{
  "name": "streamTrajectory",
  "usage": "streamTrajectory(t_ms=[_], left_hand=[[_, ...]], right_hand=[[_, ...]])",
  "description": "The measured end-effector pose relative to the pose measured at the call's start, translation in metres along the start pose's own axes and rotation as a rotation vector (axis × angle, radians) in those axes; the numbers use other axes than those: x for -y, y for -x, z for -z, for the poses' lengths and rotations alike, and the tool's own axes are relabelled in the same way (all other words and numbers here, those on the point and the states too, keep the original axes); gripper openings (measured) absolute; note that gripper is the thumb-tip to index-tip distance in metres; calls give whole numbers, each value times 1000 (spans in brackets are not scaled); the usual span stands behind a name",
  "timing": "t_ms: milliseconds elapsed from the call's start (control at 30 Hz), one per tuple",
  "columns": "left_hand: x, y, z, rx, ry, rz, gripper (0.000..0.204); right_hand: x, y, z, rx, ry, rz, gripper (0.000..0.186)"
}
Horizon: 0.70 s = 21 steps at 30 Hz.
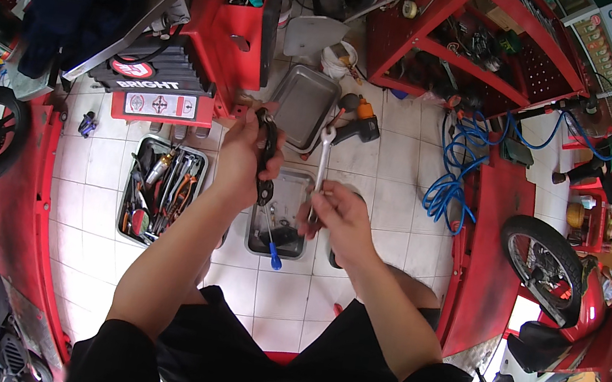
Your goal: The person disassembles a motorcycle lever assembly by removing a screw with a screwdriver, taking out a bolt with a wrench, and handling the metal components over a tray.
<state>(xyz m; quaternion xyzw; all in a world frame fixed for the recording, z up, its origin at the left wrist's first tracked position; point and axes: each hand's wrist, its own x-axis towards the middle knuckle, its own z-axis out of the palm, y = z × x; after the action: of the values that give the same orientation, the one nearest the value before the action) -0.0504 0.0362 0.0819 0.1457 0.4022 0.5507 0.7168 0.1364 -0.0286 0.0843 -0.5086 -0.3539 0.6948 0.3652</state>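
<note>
My left hand (pixel 243 151) is closed around a long, black, curved part (pixel 268 155) with holes at its lower end; its exact kind I cannot make out. Slightly lower and to the right, my right hand (pixel 340 216) grips a silver wrench (pixel 324 155) by its lower end, the open jaw pointing away from me. The wrench is apart from the black part. Beneath both hands a metal tray (pixel 299 251) on the floor holds dark small pieces. A screwdriver with a blue handle (pixel 275 257) leans over its near rim.
A tray of hand tools (pixel 122 216) stands left, below a red cabinet (pixel 238 36). Farther off are a larger metal tray (pixel 278 117) and an orange-and-black power tool (pixel 361 125). A blue hose (pixel 443 182) coils at right, near a red lift (pixel 490 252) and a motorcycle wheel (pixel 542 264).
</note>
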Motion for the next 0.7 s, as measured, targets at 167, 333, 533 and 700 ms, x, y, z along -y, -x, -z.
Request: streamTrajectory(t_ms=[167, 333, 533, 700], left_hand=[[14, 12, -8, 130, -204, -11, 68], [17, 9, -19, 151, -290, -60, 82], [24, 10, -27, 205, -276, -53, 84], [27, 8, -26, 216, -153, -50, 81]], right_hand=[[2, 16, -7, 159, 57, -11, 22], [-9, 11, -12, 117, 46, -23, 20], [-10, 13, -16, 59, 93, 114, 18], [-6, 14, -17, 25, 176, 162, 17]])
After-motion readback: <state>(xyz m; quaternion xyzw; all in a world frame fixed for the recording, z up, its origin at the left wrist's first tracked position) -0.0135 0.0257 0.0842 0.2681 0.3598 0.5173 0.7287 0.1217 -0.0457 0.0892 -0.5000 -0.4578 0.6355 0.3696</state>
